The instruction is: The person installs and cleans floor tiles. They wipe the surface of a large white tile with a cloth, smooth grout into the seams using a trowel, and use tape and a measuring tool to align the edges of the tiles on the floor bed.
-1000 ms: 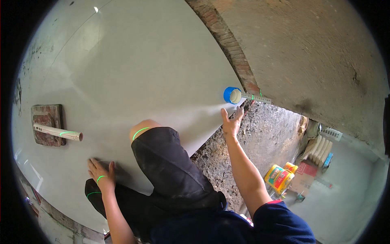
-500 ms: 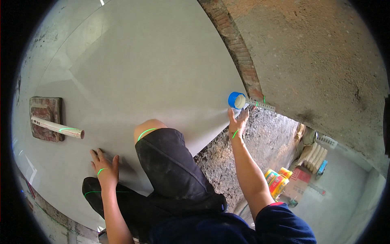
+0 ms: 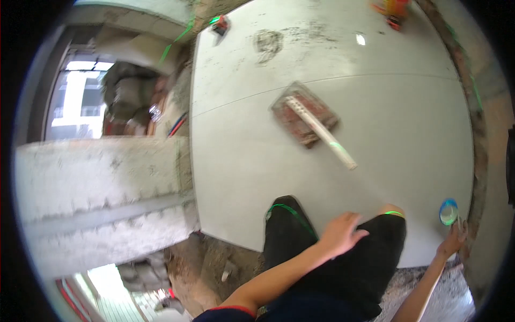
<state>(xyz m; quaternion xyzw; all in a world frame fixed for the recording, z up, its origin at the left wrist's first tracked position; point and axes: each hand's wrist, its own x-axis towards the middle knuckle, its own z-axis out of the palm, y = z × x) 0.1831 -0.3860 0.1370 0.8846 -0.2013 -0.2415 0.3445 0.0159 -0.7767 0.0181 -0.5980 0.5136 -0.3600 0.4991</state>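
Observation:
A large pale tile floor (image 3: 407, 123) bears a worn reddish square block (image 3: 300, 129) with a white pipe (image 3: 330, 140) lying across it. My left hand (image 3: 342, 232) is raised above my dark-trousered knees, holding nothing, fingers loosely bent and thumb apart. My right hand (image 3: 452, 241) is at the tile's right edge, just below a blue roll with a pale inside (image 3: 448, 205) and a slim light strip (image 3: 458, 219); blur hides whether its fingers grip the strip. Green laser lines cross both knees.
Left of the tile is a rough white concrete ledge (image 3: 96, 193), with a bright opening and grey heaped material (image 3: 129, 91) beyond. A small red-and-black tool (image 3: 220, 26) and an orange object (image 3: 391, 11) lie toward the far side. A rough border (image 3: 477, 161) runs along the right.
The view has swung left, revealing the far tile and openings. My left hand has lifted off the floor toward my knees. My right hand remains near the blue roll.

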